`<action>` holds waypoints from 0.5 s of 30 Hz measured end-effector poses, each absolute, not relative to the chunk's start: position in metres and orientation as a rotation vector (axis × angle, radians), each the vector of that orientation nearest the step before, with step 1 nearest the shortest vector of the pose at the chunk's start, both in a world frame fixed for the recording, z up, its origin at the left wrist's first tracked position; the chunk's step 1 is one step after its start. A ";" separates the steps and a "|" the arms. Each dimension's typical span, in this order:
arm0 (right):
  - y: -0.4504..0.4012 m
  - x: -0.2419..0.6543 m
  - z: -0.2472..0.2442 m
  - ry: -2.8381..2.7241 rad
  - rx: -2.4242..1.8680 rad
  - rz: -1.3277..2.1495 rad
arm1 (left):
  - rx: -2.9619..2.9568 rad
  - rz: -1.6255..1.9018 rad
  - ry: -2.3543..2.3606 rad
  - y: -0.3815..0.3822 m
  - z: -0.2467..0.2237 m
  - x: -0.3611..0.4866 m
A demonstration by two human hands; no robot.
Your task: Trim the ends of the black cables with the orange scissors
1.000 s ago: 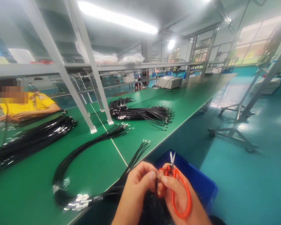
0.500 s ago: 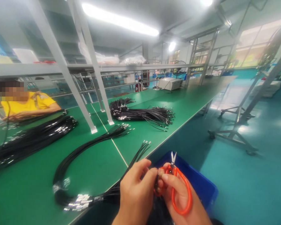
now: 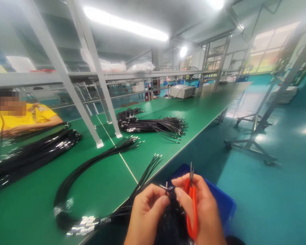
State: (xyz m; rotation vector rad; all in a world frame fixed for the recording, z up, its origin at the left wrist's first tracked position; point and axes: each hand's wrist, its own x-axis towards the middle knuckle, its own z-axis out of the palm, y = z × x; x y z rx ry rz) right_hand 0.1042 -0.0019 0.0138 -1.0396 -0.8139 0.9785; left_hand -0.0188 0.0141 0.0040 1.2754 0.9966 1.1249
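My left hand [image 3: 149, 211] is closed, pinching thin black cables whose pale ends [image 3: 166, 187] stick out above the thumb and forefinger. Scissors with red handles [image 3: 193, 211] rest in my right hand [image 3: 206, 200], blades nearly together and pointing up. The thumb and forefinger of that hand are close beside the cable ends; whether they touch them, I cannot tell. A long bundle of black cables [image 3: 73, 173] curves over the green table, tied with clear wrap and carrying white tags. Some of its strands run toward my left hand, which hides part of them.
A blue bin [image 3: 225, 204] stands below the table edge, behind my right hand. More black cables [image 3: 155, 125] lie farther back on the green table [image 3: 112, 170], and another pile [image 3: 40, 146] at left, near a person in yellow [image 3: 40, 114]. Metal shelf posts [image 3: 105, 81] rise from the table.
My right hand has turned, bringing the scissors upright with their blades closer together. My fingers have drawn apart, and pale cable ends now show at my left fingertips. The view has shifted slightly.
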 end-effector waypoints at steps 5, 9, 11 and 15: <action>0.000 0.105 0.004 -1.315 -1.164 0.320 | 1.256 1.115 0.951 0.015 0.007 -0.019; 0.000 0.102 0.005 -1.401 -1.185 0.040 | 1.236 1.144 0.944 0.012 0.009 -0.017; 0.000 0.102 0.003 -1.444 -1.170 -0.059 | 1.195 1.183 0.977 0.011 0.010 -0.017; -0.007 0.102 -0.006 -1.381 -1.253 0.084 | 1.088 1.268 1.055 0.014 0.011 -0.019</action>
